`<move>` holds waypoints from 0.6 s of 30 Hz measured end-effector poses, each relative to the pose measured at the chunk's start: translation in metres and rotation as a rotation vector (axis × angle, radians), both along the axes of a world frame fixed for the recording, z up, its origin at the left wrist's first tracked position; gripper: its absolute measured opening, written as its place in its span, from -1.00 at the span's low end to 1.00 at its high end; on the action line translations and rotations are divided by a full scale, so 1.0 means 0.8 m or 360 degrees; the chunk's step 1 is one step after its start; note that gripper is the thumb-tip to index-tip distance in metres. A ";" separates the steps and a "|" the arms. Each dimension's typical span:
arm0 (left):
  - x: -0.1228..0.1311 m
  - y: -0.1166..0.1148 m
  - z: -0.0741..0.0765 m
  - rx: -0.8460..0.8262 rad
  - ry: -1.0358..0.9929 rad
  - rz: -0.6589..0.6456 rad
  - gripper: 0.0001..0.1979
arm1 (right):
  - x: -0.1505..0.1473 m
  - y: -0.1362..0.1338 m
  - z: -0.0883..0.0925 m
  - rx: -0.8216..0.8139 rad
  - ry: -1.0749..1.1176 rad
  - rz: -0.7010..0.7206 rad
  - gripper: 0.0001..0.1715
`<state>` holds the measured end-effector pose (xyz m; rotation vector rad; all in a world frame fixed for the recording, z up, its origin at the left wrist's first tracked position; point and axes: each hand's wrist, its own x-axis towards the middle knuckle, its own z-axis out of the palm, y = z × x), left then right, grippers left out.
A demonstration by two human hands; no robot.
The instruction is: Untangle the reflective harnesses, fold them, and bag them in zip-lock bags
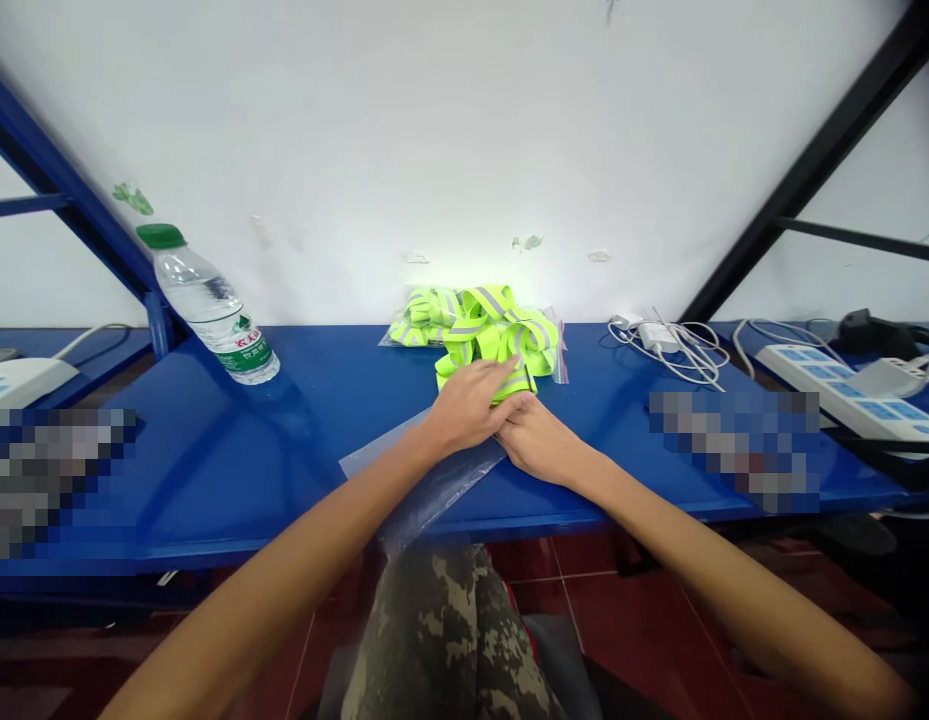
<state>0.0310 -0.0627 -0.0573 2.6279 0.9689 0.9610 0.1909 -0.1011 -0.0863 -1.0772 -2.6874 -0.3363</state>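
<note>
My left hand (pixel 470 402) lies on a neon-yellow strap with a grey reflective stripe (pixel 518 382), fingers pressed together over it. My right hand (pixel 537 438) sits just under and beside the left, its fingers hidden beneath the left hand and the strap. Both hands rest over a clear plastic bag (pixel 426 478) lying flat on the blue table (pixel 269 450). Behind them lies a heap of the same yellow straps (pixel 475 325), some of it inside another clear bag.
A water bottle with a green cap (pixel 209 305) stands tilted at the back left. White chargers and cables (pixel 670 345) and a power strip (pixel 846 385) lie at the right. A white device (pixel 21 380) sits far left. Blue and black shelf struts rise at both sides.
</note>
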 end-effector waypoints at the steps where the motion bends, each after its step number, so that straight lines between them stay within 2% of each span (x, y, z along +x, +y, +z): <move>1: -0.004 0.002 -0.005 0.0023 0.0129 -0.0039 -0.52 | 0.001 0.000 -0.002 -0.0016 0.0041 0.0029 -0.69; 4: -0.016 0.009 -0.014 0.0003 0.0297 -0.0071 -0.53 | 0.004 -0.003 0.000 0.0002 0.0344 0.0155 -0.69; 6: -0.021 0.013 -0.016 0.0020 0.0367 -0.0052 -0.52 | 0.006 -0.009 0.004 0.0110 0.0602 0.0186 -0.72; 9: -0.021 0.016 -0.019 0.0108 0.0465 -0.0065 -0.55 | 0.012 -0.016 0.010 0.0325 0.0790 0.0046 -0.72; 11: -0.018 0.016 -0.023 0.0164 0.0478 -0.0082 -0.59 | 0.017 -0.017 0.010 0.0352 0.0754 -0.0047 -0.65; 14: -0.016 0.015 -0.024 0.0170 0.0491 -0.0121 -0.59 | 0.026 -0.011 0.002 0.0192 0.0583 -0.0090 -0.59; 16: -0.020 0.013 -0.017 0.0180 0.0508 -0.0100 -0.55 | 0.031 -0.006 -0.003 0.0075 0.0473 -0.0106 -0.63; 18: -0.030 0.008 -0.005 0.0248 0.0559 0.0008 -0.46 | 0.036 -0.002 -0.005 0.0018 0.0417 -0.0127 -0.64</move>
